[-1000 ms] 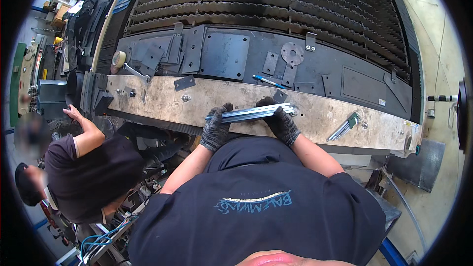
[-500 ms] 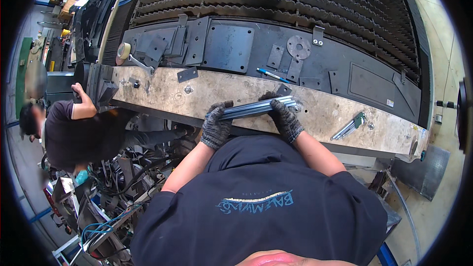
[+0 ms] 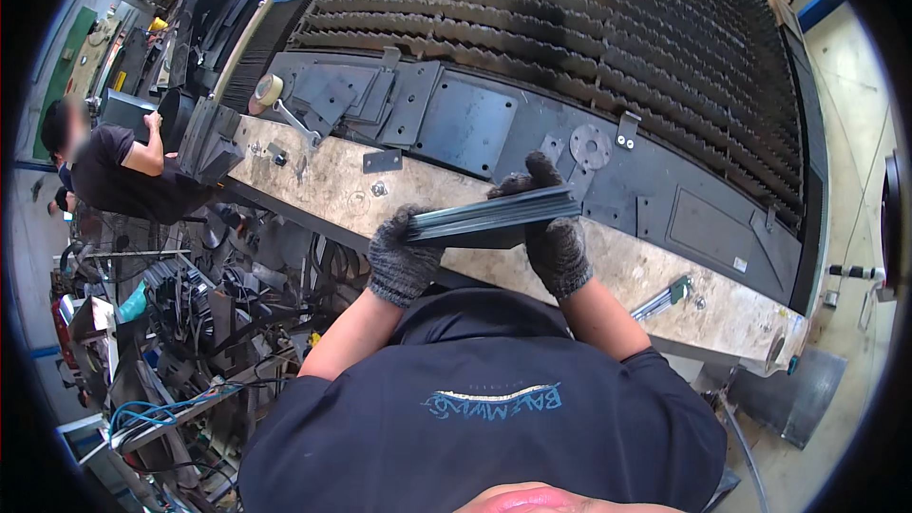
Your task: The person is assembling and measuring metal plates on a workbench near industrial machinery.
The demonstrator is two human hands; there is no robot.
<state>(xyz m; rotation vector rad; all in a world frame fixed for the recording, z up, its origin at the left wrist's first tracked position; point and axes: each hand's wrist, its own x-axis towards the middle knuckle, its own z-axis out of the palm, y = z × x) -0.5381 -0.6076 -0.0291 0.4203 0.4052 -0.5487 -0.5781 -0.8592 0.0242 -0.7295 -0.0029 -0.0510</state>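
A bundle of long, thin grey metal strips is held slantwise between my two hands, above the front ledge. My left hand, in a dark grey knit glove, is closed around the strips' left end. At the other end my right hand, gloved alike, grips the bundle, with some fingers showing beyond its far edge. Beneath the strips lies the worn, pale metal ledge. A small dark plate with holes rests on it, left of the strips. The set of hex keys lies right of my right hand.
Flat plates, a round flange, a wrench and a tape roll lie beyond the ledge. Serrated slats fill the bed behind. A co-worker stands at left, near piled scrap metal.
The view has turned, so the ledge slopes more steeply down to the right. My hands still hold the strips, now with their broad faces showing more. My right hand's fingers have shifted on the bundle.
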